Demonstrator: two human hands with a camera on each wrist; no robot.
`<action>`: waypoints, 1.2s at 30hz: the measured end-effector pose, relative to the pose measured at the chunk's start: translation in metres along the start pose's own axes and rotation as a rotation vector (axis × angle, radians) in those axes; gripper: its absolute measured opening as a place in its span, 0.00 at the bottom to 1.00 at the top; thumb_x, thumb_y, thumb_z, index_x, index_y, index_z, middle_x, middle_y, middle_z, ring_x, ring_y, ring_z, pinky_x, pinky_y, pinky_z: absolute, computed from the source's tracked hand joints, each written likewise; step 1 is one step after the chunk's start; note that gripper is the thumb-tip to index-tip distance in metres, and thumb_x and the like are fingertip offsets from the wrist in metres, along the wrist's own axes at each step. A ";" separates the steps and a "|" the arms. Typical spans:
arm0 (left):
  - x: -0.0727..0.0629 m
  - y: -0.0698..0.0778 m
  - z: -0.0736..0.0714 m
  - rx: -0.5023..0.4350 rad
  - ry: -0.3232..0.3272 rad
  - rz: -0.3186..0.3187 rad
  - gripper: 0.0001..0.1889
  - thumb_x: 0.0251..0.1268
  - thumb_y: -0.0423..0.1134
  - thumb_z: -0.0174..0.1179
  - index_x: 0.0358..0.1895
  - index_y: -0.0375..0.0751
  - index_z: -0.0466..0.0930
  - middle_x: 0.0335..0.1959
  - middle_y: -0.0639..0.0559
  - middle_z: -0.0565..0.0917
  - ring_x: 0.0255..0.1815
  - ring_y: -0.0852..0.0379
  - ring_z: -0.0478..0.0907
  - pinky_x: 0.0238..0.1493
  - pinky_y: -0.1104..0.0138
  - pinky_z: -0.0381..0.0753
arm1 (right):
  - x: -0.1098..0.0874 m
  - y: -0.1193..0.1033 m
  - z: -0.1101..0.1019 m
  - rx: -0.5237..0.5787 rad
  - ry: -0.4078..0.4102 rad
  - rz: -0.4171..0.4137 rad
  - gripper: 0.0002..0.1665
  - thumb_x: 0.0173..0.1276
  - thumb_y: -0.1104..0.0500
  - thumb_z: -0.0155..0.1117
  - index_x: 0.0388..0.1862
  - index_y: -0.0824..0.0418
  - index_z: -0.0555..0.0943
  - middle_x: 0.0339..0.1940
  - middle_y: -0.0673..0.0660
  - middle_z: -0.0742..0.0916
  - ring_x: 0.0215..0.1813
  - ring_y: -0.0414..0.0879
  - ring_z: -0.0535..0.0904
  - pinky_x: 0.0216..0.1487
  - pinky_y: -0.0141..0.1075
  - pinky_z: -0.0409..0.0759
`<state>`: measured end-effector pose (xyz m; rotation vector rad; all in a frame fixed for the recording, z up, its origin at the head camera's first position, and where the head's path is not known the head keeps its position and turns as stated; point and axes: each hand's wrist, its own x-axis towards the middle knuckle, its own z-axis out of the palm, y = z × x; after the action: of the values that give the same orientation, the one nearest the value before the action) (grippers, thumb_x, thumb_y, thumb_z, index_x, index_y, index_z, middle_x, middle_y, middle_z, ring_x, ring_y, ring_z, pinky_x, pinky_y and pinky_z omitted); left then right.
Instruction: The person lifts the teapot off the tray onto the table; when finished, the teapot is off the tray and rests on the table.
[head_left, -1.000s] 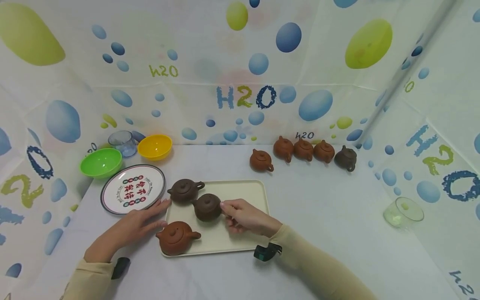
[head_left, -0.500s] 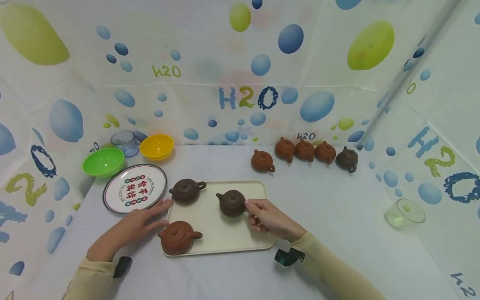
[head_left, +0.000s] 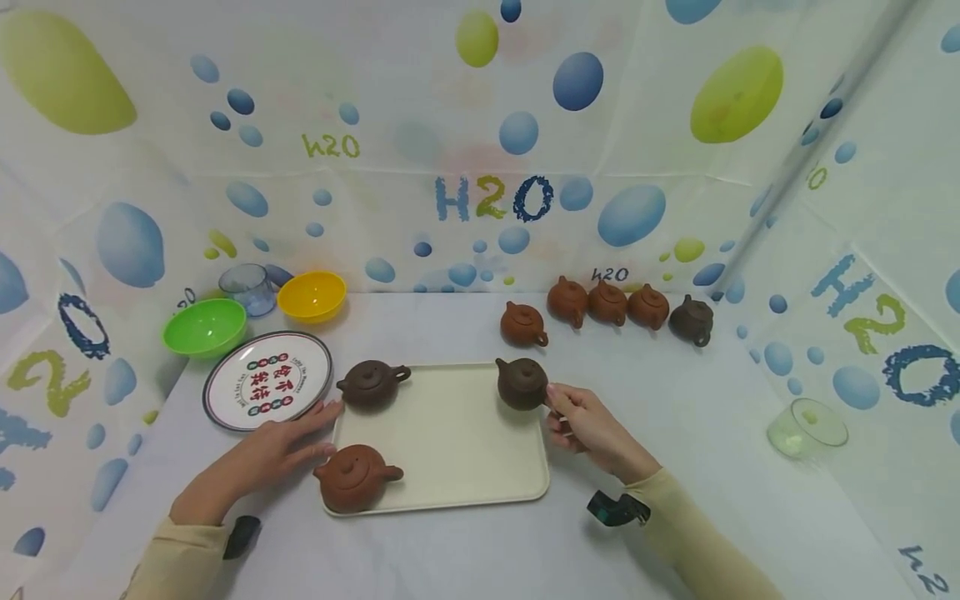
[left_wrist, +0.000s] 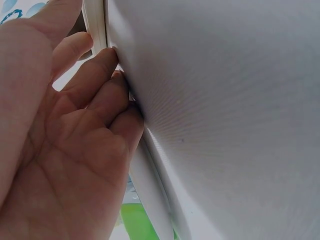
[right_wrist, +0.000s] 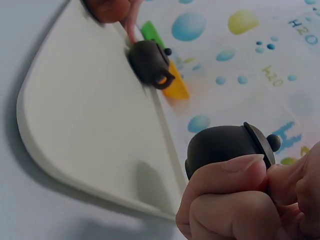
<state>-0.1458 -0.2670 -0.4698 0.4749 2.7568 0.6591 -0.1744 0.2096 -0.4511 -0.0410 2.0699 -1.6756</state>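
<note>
The right-hand grip [head_left: 596,429] pinches a round, dark-brown clay teapot [head_left: 522,385] on its handle side, over the far right corner of the cream rectangular tray [head_left: 465,450]. The shadow on the tray in the right wrist view suggests the pot is lifted. To carry it well, the pinch should be firm and the pot level, since its lid [right_wrist: 259,145] may be merely set on. The left-hand grip [head_left: 281,446], fingers loosely extended and holding nothing, lies at the tray's left edge. A flattened dark-brown clay teapot [head_left: 371,385] sits at the tray's far left corner, a reddish-brown clay teapot [head_left: 352,479] at its near left one. Beyond the tray's far right corner, a small reddish-brown clay teapot [head_left: 523,323] stands on the white worktop [head_left: 675,392]; the carried spout needs clearance there.
</note>
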 end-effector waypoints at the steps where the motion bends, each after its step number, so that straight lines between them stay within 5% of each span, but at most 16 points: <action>1: 0.000 0.000 0.000 -0.001 0.006 0.005 0.40 0.72 0.59 0.67 0.83 0.51 0.67 0.79 0.29 0.70 0.75 0.22 0.72 0.70 0.30 0.76 | -0.002 0.000 -0.003 0.005 0.016 0.006 0.24 0.91 0.44 0.44 0.39 0.62 0.69 0.28 0.51 0.74 0.25 0.43 0.69 0.22 0.29 0.62; 15: -0.002 0.000 -0.001 -0.012 0.039 0.029 0.39 0.73 0.57 0.67 0.82 0.49 0.68 0.79 0.29 0.70 0.76 0.23 0.72 0.70 0.31 0.76 | -0.008 0.017 -0.047 0.066 0.191 0.057 0.25 0.90 0.41 0.42 0.46 0.62 0.69 0.29 0.50 0.74 0.27 0.40 0.70 0.25 0.29 0.66; 27: -0.003 0.000 0.001 -0.019 0.033 0.024 0.39 0.73 0.58 0.67 0.82 0.49 0.69 0.79 0.29 0.70 0.76 0.24 0.72 0.71 0.32 0.76 | 0.037 0.018 -0.078 0.117 0.284 0.062 0.27 0.90 0.38 0.40 0.48 0.62 0.67 0.32 0.49 0.73 0.27 0.39 0.70 0.26 0.27 0.68; 36: -0.001 0.001 0.003 -0.013 0.041 0.033 0.38 0.73 0.57 0.67 0.82 0.50 0.69 0.79 0.29 0.71 0.75 0.24 0.73 0.71 0.32 0.77 | 0.058 0.012 -0.080 0.148 0.289 0.084 0.26 0.90 0.38 0.41 0.48 0.61 0.67 0.33 0.49 0.73 0.28 0.38 0.71 0.25 0.27 0.68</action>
<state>-0.1434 -0.2653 -0.4716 0.5104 2.7867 0.7024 -0.2525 0.2679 -0.4706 0.3513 2.1069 -1.8676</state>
